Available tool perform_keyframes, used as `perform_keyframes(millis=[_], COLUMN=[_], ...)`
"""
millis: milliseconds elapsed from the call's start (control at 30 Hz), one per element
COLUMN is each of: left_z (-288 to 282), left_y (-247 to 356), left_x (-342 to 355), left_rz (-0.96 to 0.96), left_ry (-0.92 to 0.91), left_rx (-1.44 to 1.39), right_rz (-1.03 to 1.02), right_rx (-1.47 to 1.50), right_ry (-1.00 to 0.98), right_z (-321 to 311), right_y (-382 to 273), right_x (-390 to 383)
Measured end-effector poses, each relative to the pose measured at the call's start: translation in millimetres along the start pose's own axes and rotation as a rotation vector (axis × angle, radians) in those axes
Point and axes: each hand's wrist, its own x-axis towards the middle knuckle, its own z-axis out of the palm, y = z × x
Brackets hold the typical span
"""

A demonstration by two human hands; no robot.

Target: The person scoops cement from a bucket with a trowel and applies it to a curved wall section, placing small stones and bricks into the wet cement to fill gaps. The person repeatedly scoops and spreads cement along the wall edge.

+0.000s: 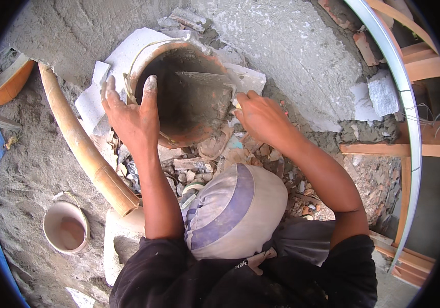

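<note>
The right hand (pixel 258 119) is closed around the handle of a trowel (pixel 204 77), whose thin blade reaches across the inside of the mortar bucket (pixel 185 138). The left hand (pixel 135 120) is spread wide at the bucket's left side, thumb over its mouth and fingers outside it; whether it presses on the rim, I cannot tell. Grey mortar (pixel 186 110) coats the bucket's inside, and a cord (pixel 127 82) runs along its left rim.

For good scooping or mixing, I would brace the bucket firmly with that left hand and keep the thumb out of the blade's path. Drawing the trowel along the inner wall and under the mortar should gather more than skimming the top, and lifting with the blade level should spill less. The footing looks uneven, so hard sideways pushes could rock the bucket.

Just behind the bucket lies a pale slab (pixel 127 45); in front of it is loose rubble (pixel 194 164). Left of the bucket a bamboo pole (pixel 79 138) slants toward the wearer, with an orange basin (pixel 10 84) farther out and a small pail (pixel 55 219) nearer the wearer. Well to the bucket's right stands a curved-looking metal strip (pixel 413 118).
</note>
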Motion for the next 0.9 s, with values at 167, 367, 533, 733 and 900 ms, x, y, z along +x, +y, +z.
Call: perform_keyframes(millis=[167,367,533,733,900], left_z=[14,10,17,5,12], left_y=[-16,-3,7,-10,-7], left_x=[-1,-24,-39,-35,-1], left_rz=[-0.168,-0.155,-0.049,-0.241,-0.361], left_ry=[-0.116,-0.151,-0.233,-0.269,-0.222], left_rx=[-0.201,-0.267,-0.258,-0.443,-0.413], right_rz=[-0.017,0.009,0.068,0.127,0.145], right_rx=[-0.028,-0.048,0.634,1.351,1.356], right_ry=[-0.128,-0.386,-0.572,-0.714,-0.595], right_z=[-10,32,72,67,33], right_y=[-14,-7,-10,-34,17], right_x=[44,45,36,29,-11])
